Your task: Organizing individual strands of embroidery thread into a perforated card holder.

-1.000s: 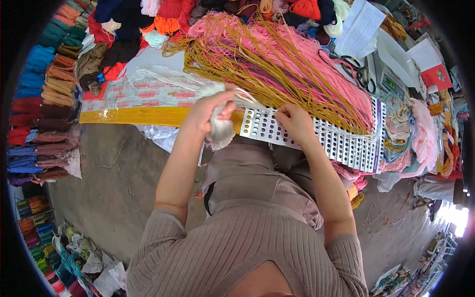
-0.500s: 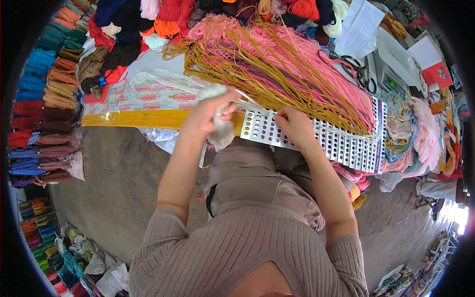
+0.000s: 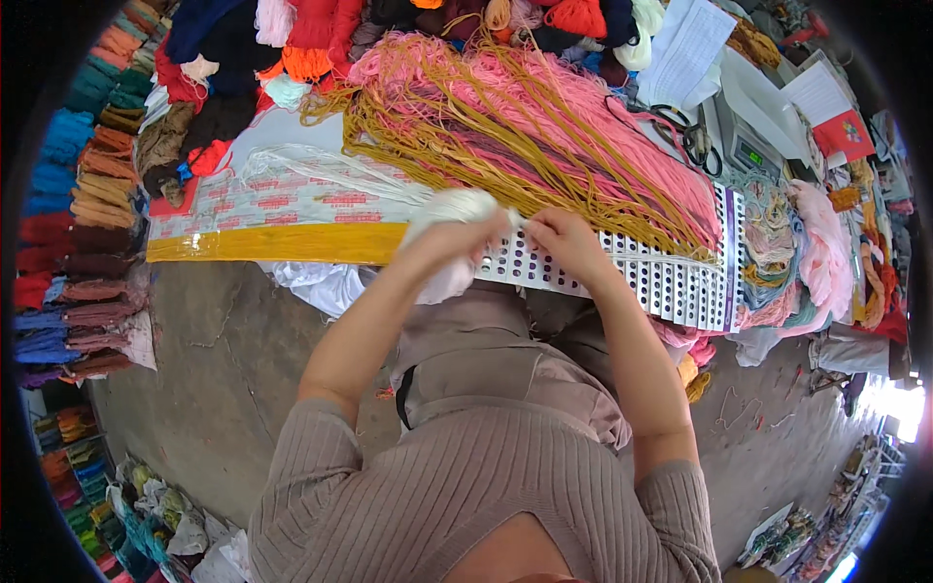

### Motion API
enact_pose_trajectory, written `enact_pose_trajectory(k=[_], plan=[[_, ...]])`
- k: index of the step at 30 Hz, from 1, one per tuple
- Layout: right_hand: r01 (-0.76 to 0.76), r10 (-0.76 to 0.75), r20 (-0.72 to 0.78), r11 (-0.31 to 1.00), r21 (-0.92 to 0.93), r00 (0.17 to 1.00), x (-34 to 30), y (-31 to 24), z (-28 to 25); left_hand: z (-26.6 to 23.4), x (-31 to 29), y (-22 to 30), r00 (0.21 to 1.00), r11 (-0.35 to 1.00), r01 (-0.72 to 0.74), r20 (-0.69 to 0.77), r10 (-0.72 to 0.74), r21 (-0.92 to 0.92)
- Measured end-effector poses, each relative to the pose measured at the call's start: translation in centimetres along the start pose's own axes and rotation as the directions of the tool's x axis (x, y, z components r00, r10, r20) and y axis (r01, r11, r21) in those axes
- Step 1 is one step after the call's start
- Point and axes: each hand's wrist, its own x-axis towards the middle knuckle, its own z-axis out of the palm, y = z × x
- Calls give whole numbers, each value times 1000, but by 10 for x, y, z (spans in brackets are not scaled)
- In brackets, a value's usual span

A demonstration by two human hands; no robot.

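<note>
A bundle of white yarn is gripped in my left hand, with loose strands trailing back to the left over the table. Close beside it, my right hand has its fingertips pinched together over the edge of a white strip punched with rows of holes. What sits between those fingertips is too small to make out. White strands lie along the right part of the strip. Behind both hands spread long hanks of pink yarn and mustard yarn, their near ends meeting the strip.
Yellow tape edges the table at left. Black scissors and a scale lie at the back right, near printed sheets. Coloured skeins pile along the back, and a rack of yarn stands at far left.
My left hand has come right and down with the white yarn, close to my right hand. The right hand stays pinched over the strip. The whole view has shifted slightly.
</note>
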Motion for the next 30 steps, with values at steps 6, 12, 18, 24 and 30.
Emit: enact_pose_trajectory(k=[6,12,18,24,30], plan=[[-156,145,-58,917,-367,988,-4,-17,6,-175,-16,-14,966,384,-51,51,252,-922],[-119,112,-45,966,-230,993,-6,-8,7,-209,-31,-12,486,939,-254,-870,-83,-232],[119,-84,-220,981,151,972,-27,-40,45,-35,-66,-1,982,761,-184,-78,173,-622],[37,-6,-53,794,607,999,-37,-59,51,13,-55,5,942,601,22,217,254,-799],[18,31,-51,657,754,998,-49,-66,40,9,-54,6,925,466,7,183,334,-885]])
